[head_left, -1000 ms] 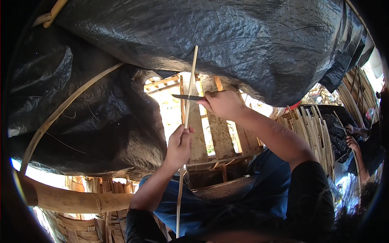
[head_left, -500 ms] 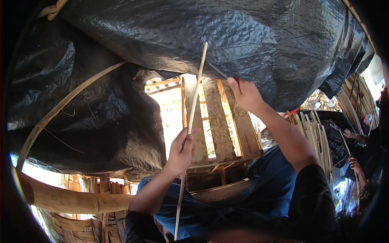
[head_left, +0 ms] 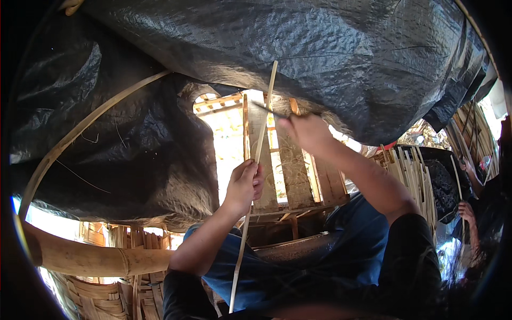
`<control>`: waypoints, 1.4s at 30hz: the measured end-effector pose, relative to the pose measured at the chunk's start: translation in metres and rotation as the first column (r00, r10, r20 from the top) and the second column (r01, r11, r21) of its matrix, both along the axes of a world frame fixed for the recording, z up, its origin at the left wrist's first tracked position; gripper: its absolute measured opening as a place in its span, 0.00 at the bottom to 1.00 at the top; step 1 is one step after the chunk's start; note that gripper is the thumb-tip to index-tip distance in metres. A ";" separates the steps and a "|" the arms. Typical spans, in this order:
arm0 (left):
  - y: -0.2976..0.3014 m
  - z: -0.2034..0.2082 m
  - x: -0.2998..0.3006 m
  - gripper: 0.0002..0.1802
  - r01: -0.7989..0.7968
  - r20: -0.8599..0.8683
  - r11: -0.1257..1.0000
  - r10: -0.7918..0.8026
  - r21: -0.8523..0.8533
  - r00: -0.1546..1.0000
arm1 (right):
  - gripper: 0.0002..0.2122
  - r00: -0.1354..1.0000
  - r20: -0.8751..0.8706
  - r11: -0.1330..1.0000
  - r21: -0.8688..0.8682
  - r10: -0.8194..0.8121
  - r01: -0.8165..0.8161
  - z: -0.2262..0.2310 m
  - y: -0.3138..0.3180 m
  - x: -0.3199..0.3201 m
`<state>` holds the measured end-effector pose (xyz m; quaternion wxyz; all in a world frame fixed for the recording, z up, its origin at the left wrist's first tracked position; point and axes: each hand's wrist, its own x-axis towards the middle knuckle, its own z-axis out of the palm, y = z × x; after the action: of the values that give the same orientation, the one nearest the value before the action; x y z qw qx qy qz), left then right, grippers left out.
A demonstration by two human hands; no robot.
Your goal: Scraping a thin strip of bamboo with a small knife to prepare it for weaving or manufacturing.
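Note:
My left hand point(head_left: 246, 184) is wrapped round a long, thin, pale strip of bamboo point(head_left: 265, 120). The strip stands slanted, its top end in front of the black sheet and its lower end down by my lap. My right hand point(head_left: 308, 133) is closed round a knife, its handle mostly hidden in the fingers. The dark, narrow blade point(head_left: 266, 109), blurred, points up and left and crosses the strip above my left hand. Whether blade and strip touch, I cannot tell.
A black plastic sheet point(head_left: 341, 58) hangs across the top and left. A thick bamboo pole point(head_left: 106, 261) lies at lower left, near woven bamboo point(head_left: 96, 298). Wooden slats point(head_left: 293, 170) stand ahead. Bamboo strips point(head_left: 413, 181) lean at right, beside another person's hand point(head_left: 466, 212) on a strip.
My right hand and the knife have moved down and left, bringing the blade across the strip. My left hand has shifted slightly right and up with the strip.

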<state>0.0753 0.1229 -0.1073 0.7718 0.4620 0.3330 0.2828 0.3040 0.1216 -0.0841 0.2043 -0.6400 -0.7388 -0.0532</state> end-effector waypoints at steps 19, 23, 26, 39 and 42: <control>-0.027 -0.021 -0.002 0.11 0.033 -0.246 0.839 0.122 0.544 0.962 | 0.27 0.959 -0.074 0.959 -0.103 -0.273 0.265 0.015 0.006 0.036; -0.026 -0.021 0.002 0.10 0.055 -0.306 0.817 0.153 0.574 0.940 | 0.30 0.999 0.035 0.995 -0.098 -0.022 0.025 -0.007 -0.020 0.006; -0.026 -0.021 0.000 0.10 0.061 -0.288 0.812 0.135 0.580 0.948 | 0.31 0.987 -0.048 0.968 -0.211 -0.151 0.138 0.016 -0.009 0.021; -0.012 -0.018 0.003 0.09 0.030 -0.282 0.705 0.245 0.708 0.928 | 0.25 1.000 0.030 0.999 0.038 -0.008 0.007 -0.005 -0.013 -0.004; -0.016 -0.018 0.006 0.09 0.048 -0.297 0.711 0.231 0.701 0.926 | 0.26 0.991 0.095 0.994 0.071 -0.094 0.087 -0.020 -0.001 0.015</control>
<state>0.0817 0.1071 -0.1251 0.4496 0.7448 0.3616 0.3352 0.3190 0.1206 -0.1037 0.1863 -0.6623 -0.7160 -0.1184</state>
